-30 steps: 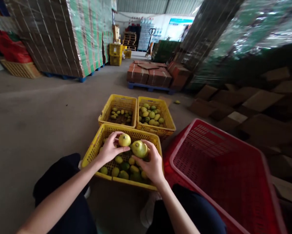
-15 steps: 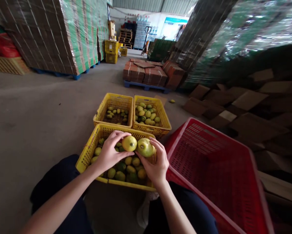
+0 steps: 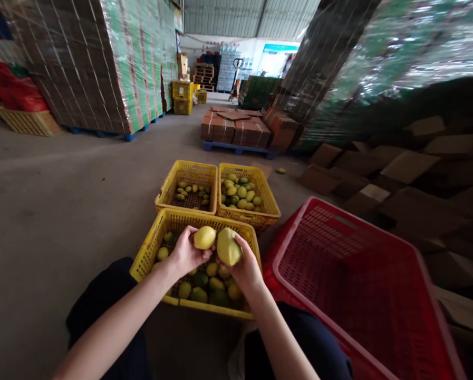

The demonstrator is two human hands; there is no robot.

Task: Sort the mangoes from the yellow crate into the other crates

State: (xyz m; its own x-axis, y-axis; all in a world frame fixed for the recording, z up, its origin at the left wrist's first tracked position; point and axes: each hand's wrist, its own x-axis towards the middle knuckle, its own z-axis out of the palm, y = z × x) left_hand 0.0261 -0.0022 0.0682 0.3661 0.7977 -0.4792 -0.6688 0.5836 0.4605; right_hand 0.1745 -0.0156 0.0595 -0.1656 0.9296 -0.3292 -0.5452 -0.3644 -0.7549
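Note:
My left hand (image 3: 189,250) is closed around a smooth yellow lemon (image 3: 204,238). In my right hand (image 3: 246,264) is a larger, paler yellow-green lemon (image 3: 229,247), gripped with the thumb along its right side. Both fruits are held side by side with a narrow gap between them. Beneath the hands stands the nearest yellow crate (image 3: 149,250), holding several green and yellow lemons (image 3: 199,294); my hands and forearms hide part of its contents.
Behind it are a yellow crate (image 3: 167,182) with a few lemons and a fuller yellow crate (image 3: 270,203). A large red crate (image 3: 293,232) stands at my right, beside loose cardboard (image 3: 410,163). Farther off, flattened cartons (image 3: 236,129) lie on a blue pallet; wrapped stacks (image 3: 137,68) rise at left.
Both hands have turned the lemons, so their sides now show instead of their ends. The fingers have shifted lower around the fruits. The view has tilted slightly upward.

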